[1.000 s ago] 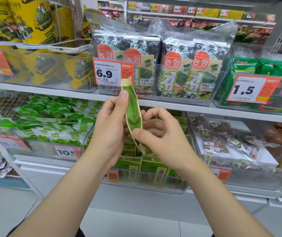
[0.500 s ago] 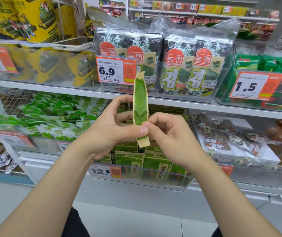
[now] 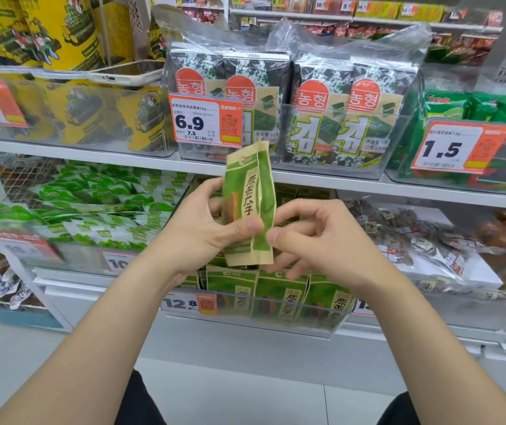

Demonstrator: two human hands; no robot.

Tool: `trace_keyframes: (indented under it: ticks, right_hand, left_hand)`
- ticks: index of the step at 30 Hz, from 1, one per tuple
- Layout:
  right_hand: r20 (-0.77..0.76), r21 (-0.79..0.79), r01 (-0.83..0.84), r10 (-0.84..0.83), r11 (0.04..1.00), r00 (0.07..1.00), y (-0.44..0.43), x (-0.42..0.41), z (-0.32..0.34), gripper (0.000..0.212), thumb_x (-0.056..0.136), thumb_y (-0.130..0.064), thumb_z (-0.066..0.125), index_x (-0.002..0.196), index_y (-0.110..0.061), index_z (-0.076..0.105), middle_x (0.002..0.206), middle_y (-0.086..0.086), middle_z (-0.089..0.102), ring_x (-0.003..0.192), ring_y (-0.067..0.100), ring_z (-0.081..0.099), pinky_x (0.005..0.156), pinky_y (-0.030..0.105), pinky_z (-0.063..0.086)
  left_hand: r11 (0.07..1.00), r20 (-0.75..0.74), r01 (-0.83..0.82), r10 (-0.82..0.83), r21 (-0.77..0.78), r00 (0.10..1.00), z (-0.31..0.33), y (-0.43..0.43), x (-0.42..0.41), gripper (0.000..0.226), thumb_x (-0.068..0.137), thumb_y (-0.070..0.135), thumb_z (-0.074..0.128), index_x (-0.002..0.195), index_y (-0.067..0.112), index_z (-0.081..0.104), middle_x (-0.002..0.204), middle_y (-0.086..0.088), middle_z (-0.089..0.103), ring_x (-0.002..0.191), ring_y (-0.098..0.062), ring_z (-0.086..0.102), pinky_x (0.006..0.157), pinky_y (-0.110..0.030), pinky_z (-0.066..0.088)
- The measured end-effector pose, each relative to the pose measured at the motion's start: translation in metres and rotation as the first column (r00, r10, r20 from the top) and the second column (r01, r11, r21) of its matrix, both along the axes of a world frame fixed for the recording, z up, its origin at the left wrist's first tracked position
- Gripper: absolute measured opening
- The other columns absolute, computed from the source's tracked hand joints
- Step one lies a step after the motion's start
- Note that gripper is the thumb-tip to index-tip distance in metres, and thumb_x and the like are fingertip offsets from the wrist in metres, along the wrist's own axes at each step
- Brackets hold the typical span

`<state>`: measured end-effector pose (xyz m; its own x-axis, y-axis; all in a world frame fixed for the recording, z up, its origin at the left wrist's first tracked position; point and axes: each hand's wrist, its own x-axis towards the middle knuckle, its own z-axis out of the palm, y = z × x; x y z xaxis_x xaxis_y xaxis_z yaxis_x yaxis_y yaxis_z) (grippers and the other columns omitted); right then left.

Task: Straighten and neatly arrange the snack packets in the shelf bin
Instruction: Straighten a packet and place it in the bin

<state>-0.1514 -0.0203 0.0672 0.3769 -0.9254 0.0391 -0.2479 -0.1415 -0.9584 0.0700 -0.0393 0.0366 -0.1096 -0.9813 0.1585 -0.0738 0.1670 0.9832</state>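
Observation:
A green and tan snack packet (image 3: 253, 191) stands upright in front of the shelves, its printed face turned partly toward me. My left hand (image 3: 202, 231) grips it from the left, thumb pressed on its front. My right hand (image 3: 313, 237) pinches its lower right edge with thumb and forefinger. Below the hands, a clear shelf bin (image 3: 316, 320) holds several matching green packets (image 3: 285, 296) standing in a row.
Above is a bin of seaweed packs (image 3: 322, 111) behind a 6.9 price tag (image 3: 204, 119). Yellow bags (image 3: 70, 32) sit upper left, small green packets (image 3: 98, 210) in the left bin, brown wrapped snacks (image 3: 423, 240) in the right one. White floor lies below.
The packet has turned from edge-on toward me to showing its front face. Both hands shifted their hold lower on it and the view moved slightly closer.

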Motion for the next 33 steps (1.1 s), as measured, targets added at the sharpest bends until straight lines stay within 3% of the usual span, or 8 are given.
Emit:
trace_keyframes:
  ticks: [3, 7, 10, 17, 22, 26, 30, 33]
  right_hand:
    - [-0.106, -0.01, 0.015, -0.016, 1.0, 0.994, 0.003, 0.009, -0.003, 0.042, 0.086, -0.035, 0.087, 0.118, -0.02, 0.065, 0.082, 0.005, 0.081, 0.076, 0.028, 0.08, 0.065, 0.043, 0.064]
    - [-0.041, -0.027, 0.171, -0.172, 0.985, 0.984, -0.005, 0.018, -0.017, 0.03, 0.09, -0.031, 0.085, 0.106, -0.01, 0.07, 0.073, 0.009, 0.079, 0.072, 0.028, 0.08, 0.071, 0.049, 0.066]
    - [0.004, 0.038, 0.144, -0.145, 0.989, 0.989, -0.007, 0.012, -0.016, 0.027, 0.089, -0.024, 0.086, 0.091, -0.002, 0.07, 0.067, 0.012, 0.076, 0.062, 0.025, 0.077, 0.052, 0.029, 0.054]
    - [0.208, -0.056, 0.195, -0.179, 0.979, 0.962, -0.009, 0.008, -0.011, 0.034, 0.101, -0.046, 0.066, 0.09, -0.017, 0.08, 0.074, 0.004, 0.074, 0.055, 0.022, 0.045, 0.053, 0.026, 0.038]
    - [0.293, -0.14, 0.328, -0.277, 0.934, 0.915, -0.016, 0.015, -0.021, 0.037, 0.107, -0.04, 0.061, 0.096, -0.011, 0.082, 0.083, 0.025, 0.072, 0.075, 0.019, 0.056, 0.069, 0.045, 0.049]
    - [0.267, -0.094, 0.364, -0.329, 0.927, 0.906, -0.018, 0.013, -0.025, 0.034, 0.11, -0.031, 0.058, 0.097, -0.006, 0.077, 0.073, 0.017, 0.069, 0.063, 0.018, 0.053, 0.061, 0.03, 0.04]
    - [0.319, -0.032, 0.291, -0.266, 0.956, 0.91, -0.013, 0.017, -0.02, 0.012, 0.105, -0.022, 0.067, 0.099, -0.014, 0.073, 0.071, 0.012, 0.076, 0.052, 0.015, 0.065, 0.049, 0.023, 0.049]
    - [0.365, -0.013, 0.201, -0.183, 0.979, 0.913, -0.013, 0.019, -0.016, 0.046, 0.107, -0.048, 0.055, 0.103, -0.009, 0.081, 0.086, 0.012, 0.08, 0.074, 0.017, 0.073, 0.066, 0.029, 0.056]
  left_hand:
    - [0.983, 0.054, -0.154, 0.16, -0.101, 0.986, 0.002, 0.0, -0.009, 0.061, 0.076, 0.056, 0.082, 0.124, 0.021, 0.066, 0.114, 0.006, 0.08, 0.106, -0.013, 0.075, 0.097, -0.043, 0.061]
    - [0.953, 0.022, -0.257, 0.263, -0.159, 0.964, 0.004, 0.001, -0.016, 0.031, 0.104, 0.045, 0.06, 0.117, 0.018, 0.068, 0.108, 0.003, 0.079, 0.098, -0.015, 0.073, 0.087, -0.041, 0.056]
    - [0.953, -0.074, -0.288, 0.282, -0.095, 0.957, 0.008, 0.005, -0.019, 0.045, 0.115, 0.04, 0.038, 0.118, 0.015, 0.074, 0.112, -0.002, 0.08, 0.106, -0.023, 0.075, 0.095, -0.042, 0.058]
    - [0.989, -0.347, -0.084, 0.122, 0.122, 0.93, 0.02, 0.012, -0.02, 0.043, 0.108, 0.043, 0.051, 0.128, 0.013, 0.074, 0.121, -0.015, 0.077, 0.107, -0.04, 0.07, 0.094, -0.067, 0.054]
    - [0.988, -0.425, 0.082, -0.019, 0.132, 0.905, 0.019, 0.013, -0.026, 0.042, 0.096, 0.037, 0.064, 0.124, 0.008, 0.074, 0.121, -0.012, 0.076, 0.089, -0.023, 0.071, 0.071, -0.043, 0.064]
    - [0.983, -0.465, 0.178, -0.143, 0.033, 0.874, 0.017, 0.016, -0.025, 0.008, 0.092, 0.016, 0.072, 0.096, 0.01, 0.073, 0.107, -0.015, 0.077, 0.091, -0.024, 0.075, 0.072, -0.04, 0.063]
    - [0.991, -0.396, 0.134, -0.135, -0.031, 0.908, 0.016, 0.018, -0.032, 0.01, 0.086, 0.017, 0.076, 0.092, 0.009, 0.077, 0.1, -0.018, 0.077, 0.087, -0.025, 0.075, 0.067, -0.032, 0.062]
    - [0.997, -0.388, 0.054, -0.068, -0.049, 0.919, 0.019, 0.019, -0.035, 0.006, 0.081, 0.017, 0.079, 0.084, 0.011, 0.08, 0.088, -0.013, 0.075, 0.076, -0.019, 0.07, 0.063, -0.029, 0.06]
